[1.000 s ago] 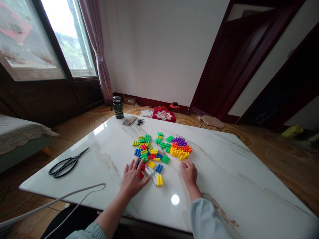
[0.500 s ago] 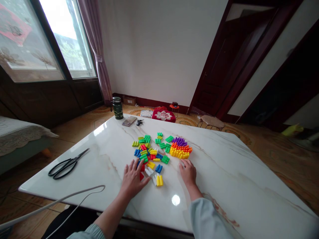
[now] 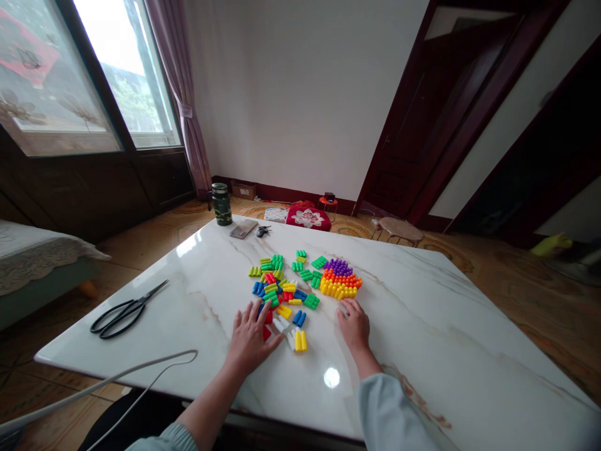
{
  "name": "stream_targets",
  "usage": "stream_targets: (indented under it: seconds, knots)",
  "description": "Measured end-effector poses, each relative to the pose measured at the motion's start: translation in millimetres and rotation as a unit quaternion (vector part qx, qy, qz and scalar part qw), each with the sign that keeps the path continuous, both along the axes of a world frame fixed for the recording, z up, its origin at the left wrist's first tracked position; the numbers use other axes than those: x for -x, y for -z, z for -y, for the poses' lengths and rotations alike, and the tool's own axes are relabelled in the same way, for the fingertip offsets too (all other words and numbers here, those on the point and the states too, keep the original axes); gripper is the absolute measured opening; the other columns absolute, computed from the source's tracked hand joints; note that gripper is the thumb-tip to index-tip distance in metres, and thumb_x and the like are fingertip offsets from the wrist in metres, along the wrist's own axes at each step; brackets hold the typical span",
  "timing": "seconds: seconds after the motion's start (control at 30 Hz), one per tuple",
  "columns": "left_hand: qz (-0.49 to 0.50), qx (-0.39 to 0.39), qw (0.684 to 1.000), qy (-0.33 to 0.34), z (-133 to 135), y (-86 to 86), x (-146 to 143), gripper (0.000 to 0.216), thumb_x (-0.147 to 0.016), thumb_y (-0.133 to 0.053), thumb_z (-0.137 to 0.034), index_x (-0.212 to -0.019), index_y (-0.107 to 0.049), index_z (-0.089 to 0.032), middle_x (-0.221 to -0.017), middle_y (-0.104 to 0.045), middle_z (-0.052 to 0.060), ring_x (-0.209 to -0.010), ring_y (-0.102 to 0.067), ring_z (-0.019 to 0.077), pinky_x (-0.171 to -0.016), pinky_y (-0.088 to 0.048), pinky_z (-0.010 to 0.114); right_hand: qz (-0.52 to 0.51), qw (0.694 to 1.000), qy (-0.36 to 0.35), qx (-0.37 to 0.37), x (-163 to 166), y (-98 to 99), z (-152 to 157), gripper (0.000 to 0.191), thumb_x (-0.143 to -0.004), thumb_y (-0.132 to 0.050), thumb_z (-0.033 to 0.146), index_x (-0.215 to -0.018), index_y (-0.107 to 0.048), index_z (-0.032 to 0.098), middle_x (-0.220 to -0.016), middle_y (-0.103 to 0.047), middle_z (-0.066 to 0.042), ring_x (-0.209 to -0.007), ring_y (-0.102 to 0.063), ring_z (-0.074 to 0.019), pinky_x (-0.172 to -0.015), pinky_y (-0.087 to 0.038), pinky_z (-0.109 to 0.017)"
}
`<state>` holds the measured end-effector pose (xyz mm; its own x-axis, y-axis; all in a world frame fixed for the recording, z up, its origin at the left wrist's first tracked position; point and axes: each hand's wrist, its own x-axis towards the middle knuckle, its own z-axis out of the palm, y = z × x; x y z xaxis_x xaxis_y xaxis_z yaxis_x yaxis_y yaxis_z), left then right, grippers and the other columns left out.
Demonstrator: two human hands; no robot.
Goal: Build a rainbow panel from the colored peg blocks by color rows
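While the left hand (image 3: 250,341) lies flat, fingers spread, on loose plastic blocks (image 3: 282,293), the right hand (image 3: 353,327) (fingers loosely curled) touches the joined block panel (image 3: 340,279).

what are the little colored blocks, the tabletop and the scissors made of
The blocks: likely plastic, glossy, with bright uniform colours. The tabletop: looks like polished marble or a lookalike, white with brown veins and a light reflection. The scissors: dark metal, apparently; matt black.
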<state>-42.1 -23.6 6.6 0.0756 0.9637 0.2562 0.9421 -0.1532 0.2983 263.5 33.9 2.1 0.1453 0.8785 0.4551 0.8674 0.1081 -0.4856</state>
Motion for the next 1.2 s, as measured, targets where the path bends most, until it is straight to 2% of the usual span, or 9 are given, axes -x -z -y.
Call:
stream_targets:
  seconds: [0.2, 0.43, 0.77, 1.2]
  knots:
    - [0.002, -0.002, 1.000, 0.001, 0.9, -2.9, -0.7, 0.080, -0.081, -0.052, -0.062, -0.149, -0.034, -0.025, -0.155, -0.034, 0.010, -0.144, -0.026, 0.0348, -0.117, -0.016, 0.057, 0.009, 1.000, -0.002, 0.005, 1.2, 0.3, -0.3, 0.032, -0.081, -0.051, 0.028, -0.103, -0.071, 0.016, -0.110, -0.068, -0.009, -0.077, -0.061, -0.0166, -0.076, -0.044, -0.029]
    - [0.008, 0.010, 1.000, -0.003, 1.6, -6.8, -1.0, 0.080, -0.080, -0.055, -0.061, -0.149, -0.034, -0.025, -0.156, -0.033, 0.010, -0.144, -0.026, 0.0346, -0.117, -0.016, 0.056, 0.008, 1.000, 0.008, -0.001, 2.3, 1.7, 1.8, 0.024, -0.083, -0.046, 0.026, -0.075, -0.068, 0.019, -0.085, -0.065, -0.005, -0.065, -0.056, -0.0131, -0.065, -0.039, -0.025]
    - [0.001, 0.014, 1.000, -0.005, 2.5, -10.1, -2.2, 0.080, -0.080, -0.053, -0.061, -0.149, -0.035, -0.024, -0.156, -0.033, 0.009, -0.144, -0.025, 0.0348, -0.117, -0.016, 0.057, 0.022, 1.000, 0.004, -0.013, 1.5, 3.3, 2.1, 0.023, -0.084, -0.045, 0.025, -0.073, -0.065, 0.019, -0.083, -0.064, -0.004, -0.066, -0.055, -0.0136, -0.065, -0.037, -0.025]
    - [0.004, 0.009, 1.000, -0.004, 1.9, -6.2, -1.0, 0.080, -0.080, -0.054, -0.061, -0.149, -0.035, -0.025, -0.156, -0.034, 0.009, -0.144, -0.025, 0.0343, -0.117, -0.015, 0.056, 0.013, 1.000, 0.006, -0.006, 1.2, 4.0, 2.4, 0.024, -0.085, -0.046, 0.025, -0.073, -0.065, 0.019, -0.085, -0.064, -0.005, -0.066, -0.055, -0.0136, -0.066, -0.038, -0.025]
